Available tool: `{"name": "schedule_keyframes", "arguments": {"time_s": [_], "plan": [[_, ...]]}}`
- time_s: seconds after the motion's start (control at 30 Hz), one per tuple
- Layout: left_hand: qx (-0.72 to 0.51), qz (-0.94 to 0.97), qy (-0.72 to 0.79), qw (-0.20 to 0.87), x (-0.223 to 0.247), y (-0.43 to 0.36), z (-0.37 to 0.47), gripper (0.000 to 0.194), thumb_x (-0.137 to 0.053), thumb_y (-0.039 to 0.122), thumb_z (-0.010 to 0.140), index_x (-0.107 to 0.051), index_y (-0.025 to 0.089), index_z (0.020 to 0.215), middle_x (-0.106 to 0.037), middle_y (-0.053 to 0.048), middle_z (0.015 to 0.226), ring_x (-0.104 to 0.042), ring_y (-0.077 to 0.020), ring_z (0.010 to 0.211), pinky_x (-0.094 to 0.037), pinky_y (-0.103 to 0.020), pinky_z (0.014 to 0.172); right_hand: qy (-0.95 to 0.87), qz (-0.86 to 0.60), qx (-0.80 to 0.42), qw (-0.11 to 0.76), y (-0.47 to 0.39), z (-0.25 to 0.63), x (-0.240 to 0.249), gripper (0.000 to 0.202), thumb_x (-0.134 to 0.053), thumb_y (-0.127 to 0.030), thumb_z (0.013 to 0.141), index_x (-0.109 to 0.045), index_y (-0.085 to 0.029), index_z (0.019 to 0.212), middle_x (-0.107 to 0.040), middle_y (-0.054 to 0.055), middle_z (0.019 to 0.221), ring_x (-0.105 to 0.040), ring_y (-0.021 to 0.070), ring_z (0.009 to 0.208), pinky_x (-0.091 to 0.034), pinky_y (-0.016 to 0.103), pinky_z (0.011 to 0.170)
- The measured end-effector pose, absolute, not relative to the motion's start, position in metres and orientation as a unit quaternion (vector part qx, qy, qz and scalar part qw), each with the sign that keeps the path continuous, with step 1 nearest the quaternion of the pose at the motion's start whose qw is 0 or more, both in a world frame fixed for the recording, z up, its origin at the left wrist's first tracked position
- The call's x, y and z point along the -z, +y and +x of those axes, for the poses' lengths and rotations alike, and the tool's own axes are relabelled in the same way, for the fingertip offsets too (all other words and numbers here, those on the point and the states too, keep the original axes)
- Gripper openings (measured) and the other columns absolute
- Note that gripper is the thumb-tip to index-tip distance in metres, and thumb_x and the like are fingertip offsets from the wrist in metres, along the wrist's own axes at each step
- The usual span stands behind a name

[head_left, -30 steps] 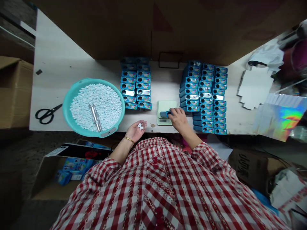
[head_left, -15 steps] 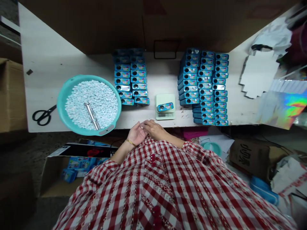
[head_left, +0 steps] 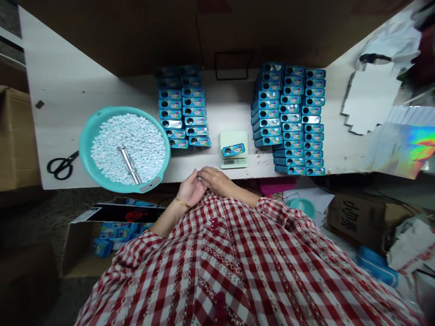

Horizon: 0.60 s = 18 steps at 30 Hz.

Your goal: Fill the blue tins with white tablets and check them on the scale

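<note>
Close to my body, at the table's front edge, my left hand is turned palm up and cupped, with a gold bangle at the wrist. My right hand lies over its fingers, its own fingers curled together. A tiny white spot shows between the hands; what they hold is otherwise hidden. Just beyond them stands a pale green kitchen scale with a blue candy tin lying on it. To the left, a turquoise basin holds many small white candies and a shiny metal scoop.
Rows of blue tins stand left of the scale, with more rows to the right, some showing white candies. Black scissors lie beside the basin. A large cardboard box walls off the back. A white cardboard cutout lies right.
My hands stay together at the table edge, with only a slight shift of the fingers. The view has moved a little; the tins, scale and basin are where they were.
</note>
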State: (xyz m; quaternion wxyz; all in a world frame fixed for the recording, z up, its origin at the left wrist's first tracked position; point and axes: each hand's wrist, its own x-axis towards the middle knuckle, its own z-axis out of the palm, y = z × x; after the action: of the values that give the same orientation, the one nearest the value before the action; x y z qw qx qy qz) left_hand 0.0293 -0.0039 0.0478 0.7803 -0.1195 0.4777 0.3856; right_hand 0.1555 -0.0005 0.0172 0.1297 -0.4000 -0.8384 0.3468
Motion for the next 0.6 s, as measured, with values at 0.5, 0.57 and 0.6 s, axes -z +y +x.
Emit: {"name": "schedule_keyframes", "arguments": {"time_s": [0.5, 0.57, 0.6], "plan": [[-0.37, -0.166, 0.477, 0.78, -0.041, 0.006, 0.046, 0.024, -0.037, 0.017, 0.092, -0.059, 0.011, 0.088, -0.064, -0.003, 0.069, -0.062, -0.0094, 0.065, -0.052, -0.021, 0.07, -0.822, -0.431, -0.312, 0.201, 0.004, 0.183, -0.02, 0.025, -0.039, -0.023, 0.094, -0.06, -0.015, 0.106, -0.057, 0.012, 0.106, -0.055, 0.0165, 0.099, -0.048, 0.03, 0.087], [-0.371, -0.135, 0.474, 0.787, -0.045, 0.014, 0.052, 0.023, -0.039, 0.016, 0.09, -0.061, 0.009, 0.096, -0.066, -0.007, 0.074, -0.065, -0.0127, 0.073, -0.052, -0.026, 0.078, -0.806, -0.468, -0.285, 0.224, 0.016, 0.199, -0.021, 0.027, -0.036, -0.024, 0.095, -0.06, -0.015, 0.105, -0.058, 0.012, 0.107, -0.054, 0.0174, 0.102, -0.047, 0.031, 0.089], [-0.369, -0.119, 0.479, 0.788, -0.046, 0.018, 0.054, 0.024, -0.04, 0.016, 0.089, -0.061, 0.008, 0.098, -0.068, -0.009, 0.078, -0.066, -0.0147, 0.078, -0.051, -0.028, 0.082, -0.8, -0.485, -0.269, 0.228, 0.023, 0.206, -0.021, 0.028, -0.036, -0.024, 0.095, -0.061, -0.016, 0.105, -0.058, 0.012, 0.108, -0.054, 0.018, 0.103, -0.046, 0.032, 0.09]]}}
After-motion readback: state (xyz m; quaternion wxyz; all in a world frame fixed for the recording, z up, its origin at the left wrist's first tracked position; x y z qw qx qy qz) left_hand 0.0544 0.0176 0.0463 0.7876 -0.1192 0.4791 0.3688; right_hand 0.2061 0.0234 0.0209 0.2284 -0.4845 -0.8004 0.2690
